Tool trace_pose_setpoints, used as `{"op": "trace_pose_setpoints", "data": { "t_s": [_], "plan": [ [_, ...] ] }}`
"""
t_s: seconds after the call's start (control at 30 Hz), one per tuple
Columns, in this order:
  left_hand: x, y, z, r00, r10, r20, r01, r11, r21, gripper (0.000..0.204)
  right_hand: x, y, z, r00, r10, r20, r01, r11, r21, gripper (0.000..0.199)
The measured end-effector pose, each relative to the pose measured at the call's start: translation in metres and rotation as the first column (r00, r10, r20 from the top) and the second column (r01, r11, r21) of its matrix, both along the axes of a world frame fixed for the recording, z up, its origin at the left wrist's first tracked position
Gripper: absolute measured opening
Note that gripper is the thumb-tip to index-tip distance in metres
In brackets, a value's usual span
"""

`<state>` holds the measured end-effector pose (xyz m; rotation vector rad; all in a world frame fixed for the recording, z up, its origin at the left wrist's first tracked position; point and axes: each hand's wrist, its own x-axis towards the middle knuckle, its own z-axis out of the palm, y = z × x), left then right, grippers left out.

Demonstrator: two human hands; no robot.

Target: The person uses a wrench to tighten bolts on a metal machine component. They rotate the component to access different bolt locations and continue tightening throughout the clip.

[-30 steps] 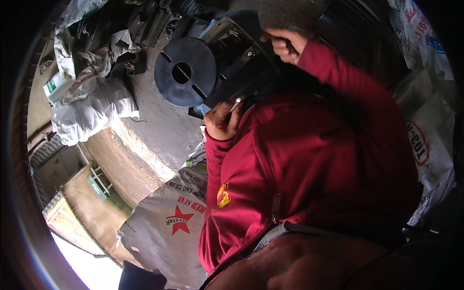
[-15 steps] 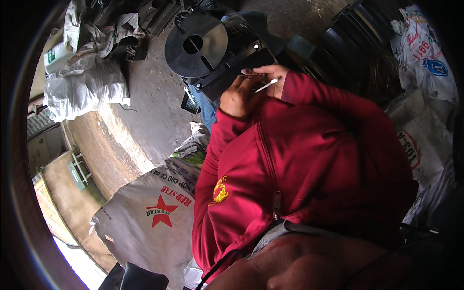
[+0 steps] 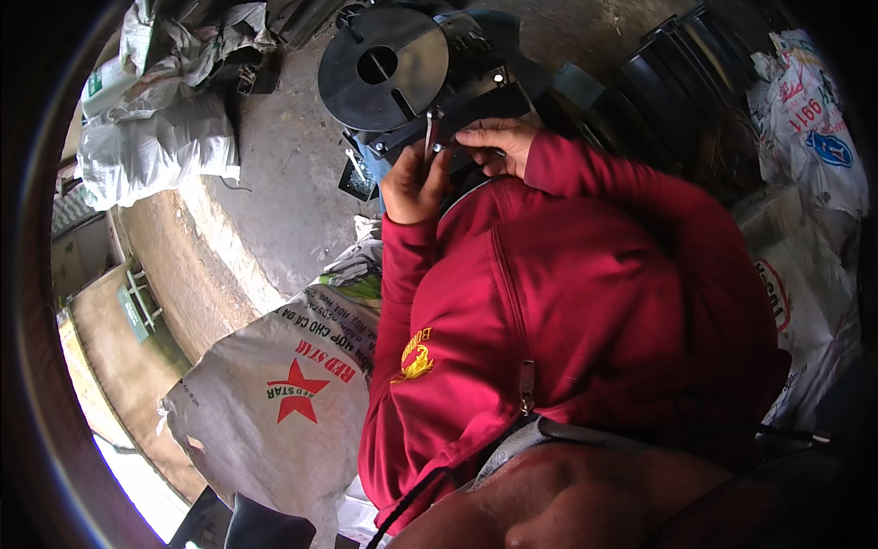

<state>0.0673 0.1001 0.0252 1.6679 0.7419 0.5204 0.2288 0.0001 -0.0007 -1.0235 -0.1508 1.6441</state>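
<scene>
My left hand [image 3: 413, 188] is closed around a small metal wrench [image 3: 432, 130], which stands nearly upright with its head above the fingers. A small shiny piece [image 3: 438, 148], perhaps a bolt head, shows by the left thumb tip. Close beside it is my right hand [image 3: 501, 142], its fingers bent and its fingertips drawn together; what they hold, if anything, is hidden. Both hands are at the near edge of a black metal assembly [image 3: 480, 96]. On it lies a black round disc [image 3: 416, 69] with a centre hole and slots.
Left of the assembly, a small dark tray [image 3: 358, 176] holds small metal parts and another wrench. A white printed sack [image 3: 247, 393] lies at lower left, and plastic-wrapped bundles [image 3: 155, 151] at upper left. Black curved parts [image 3: 681, 69] and another sack [image 3: 814, 119] are at right.
The wrench has turned from slanting toward the right hand to standing nearly upright in the left. My left hand has shifted left, and the right hand's fingers now point toward it. The view has shifted slightly.
</scene>
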Motion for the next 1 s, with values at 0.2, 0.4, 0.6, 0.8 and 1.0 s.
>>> {"op": "trace_pose_setpoints", "data": {
  "t_s": [0.2,0.4,0.6,0.8,1.0],
  "plan": [
    [-0.001,0.002,-0.013,0.982,-0.113,0.152,0.025,0.874,0.485,0.022,-0.003,0.002,-0.008,0.992,0.088,-0.088,-0.081,0.994,0.077,0.022],
    [-0.008,-0.007,-0.005,0.993,-0.051,0.107,0.016,0.951,0.309,0.018,0.001,0.002,-0.024,0.971,0.143,-0.193,-0.109,0.978,0.176,0.017],
    [-0.011,-0.008,-0.009,0.971,0.019,0.237,0.035,0.975,-0.220,0.016,0.001,0.003,-0.018,0.988,0.095,-0.123,-0.085,0.993,0.083,0.023],
    [-0.017,0.008,-0.009,0.985,0.024,0.170,-0.102,0.877,0.470,0.024,0.015,0.011,-0.016,0.995,-0.031,-0.099,0.025,0.998,-0.058,0.029],
    [-0.015,0.011,-0.028,0.979,-0.069,0.192,-0.072,0.762,0.643,0.029,0.013,0.032,-0.022,0.990,-0.097,-0.104,0.094,0.995,-0.035,0.027]
  ]
}}
